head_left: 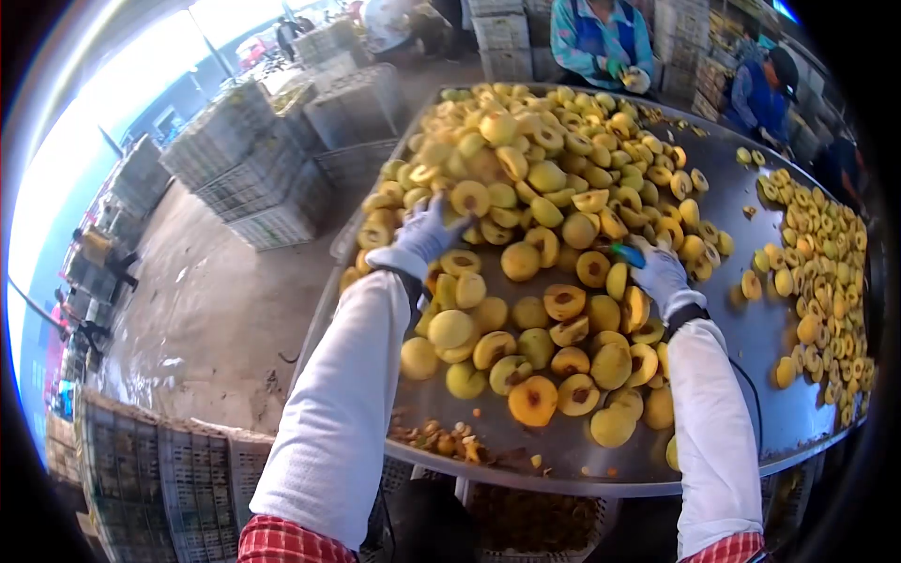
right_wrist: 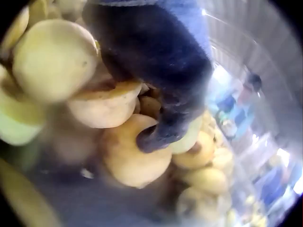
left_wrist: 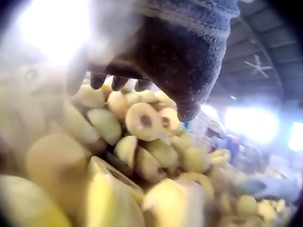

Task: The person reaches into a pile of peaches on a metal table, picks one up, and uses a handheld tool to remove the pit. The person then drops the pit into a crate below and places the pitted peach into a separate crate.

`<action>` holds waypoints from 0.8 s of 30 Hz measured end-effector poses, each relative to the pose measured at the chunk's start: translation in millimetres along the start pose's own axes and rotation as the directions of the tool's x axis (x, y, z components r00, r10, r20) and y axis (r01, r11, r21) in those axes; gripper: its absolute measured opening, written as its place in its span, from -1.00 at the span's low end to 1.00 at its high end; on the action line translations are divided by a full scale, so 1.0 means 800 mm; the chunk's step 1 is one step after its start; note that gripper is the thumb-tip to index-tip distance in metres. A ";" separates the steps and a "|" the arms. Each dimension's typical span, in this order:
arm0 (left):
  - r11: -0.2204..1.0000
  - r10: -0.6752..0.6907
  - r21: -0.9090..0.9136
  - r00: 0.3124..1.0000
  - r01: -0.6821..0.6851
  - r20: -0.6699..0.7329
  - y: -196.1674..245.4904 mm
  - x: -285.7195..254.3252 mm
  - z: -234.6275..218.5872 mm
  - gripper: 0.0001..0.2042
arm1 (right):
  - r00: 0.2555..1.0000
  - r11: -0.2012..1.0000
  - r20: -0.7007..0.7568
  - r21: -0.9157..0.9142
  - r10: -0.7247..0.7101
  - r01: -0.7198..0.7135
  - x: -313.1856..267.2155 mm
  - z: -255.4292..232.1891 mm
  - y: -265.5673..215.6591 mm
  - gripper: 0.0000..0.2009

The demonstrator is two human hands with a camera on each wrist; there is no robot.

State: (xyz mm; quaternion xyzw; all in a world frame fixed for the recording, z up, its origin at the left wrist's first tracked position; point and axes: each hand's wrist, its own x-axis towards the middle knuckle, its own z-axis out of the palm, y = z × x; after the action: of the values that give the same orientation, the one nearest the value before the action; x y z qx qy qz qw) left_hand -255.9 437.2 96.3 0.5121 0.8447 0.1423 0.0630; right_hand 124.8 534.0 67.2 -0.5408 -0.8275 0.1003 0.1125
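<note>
metal table (head_left: 730,324) is heaped with halved fruit (head_left: 546,176) at centre; over it, left of centre, the left hand (head_left: 424,235) is spread; right of centre, a teal object (head_left: 625,253) is gripped by the right hand (head_left: 663,279).

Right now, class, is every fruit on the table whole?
No, the head view shows cut fruit with open centres on the table.
</note>
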 end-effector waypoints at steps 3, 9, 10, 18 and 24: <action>0.998 -0.068 0.018 0.997 0.067 0.028 0.007 0.032 0.031 -0.02 | 0.995 0.966 0.091 -0.260 0.037 -0.012 0.048 0.033 -0.003 -0.50; 0.938 0.155 -0.327 0.983 -0.116 0.097 -0.038 0.077 0.077 -0.06 | 0.976 0.985 0.192 -0.158 0.103 -0.073 0.047 0.032 -0.012 -0.52; 0.957 0.168 -0.262 0.976 -0.127 0.141 -0.039 0.076 0.075 -0.08 | 0.973 0.992 0.216 -0.106 0.086 -0.064 0.049 0.034 -0.006 -0.50; 0.835 0.540 -0.288 0.798 -0.468 0.269 0.006 -0.080 0.062 -0.28 | 0.871 0.984 0.460 0.036 -0.172 0.175 -0.076 0.032 -0.052 -0.44; 0.849 0.526 0.014 0.842 -0.529 -0.119 0.045 -0.188 -0.025 -0.52 | 0.929 0.971 -0.333 0.222 0.161 -0.088 -0.162 -0.025 -0.001 -0.57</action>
State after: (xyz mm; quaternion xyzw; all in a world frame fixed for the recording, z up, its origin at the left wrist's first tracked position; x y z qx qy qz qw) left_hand -160.5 316.5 120.5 0.7146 0.6721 0.1924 -0.0239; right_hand 180.4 415.4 76.6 -0.5873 -0.7437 0.0940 0.3051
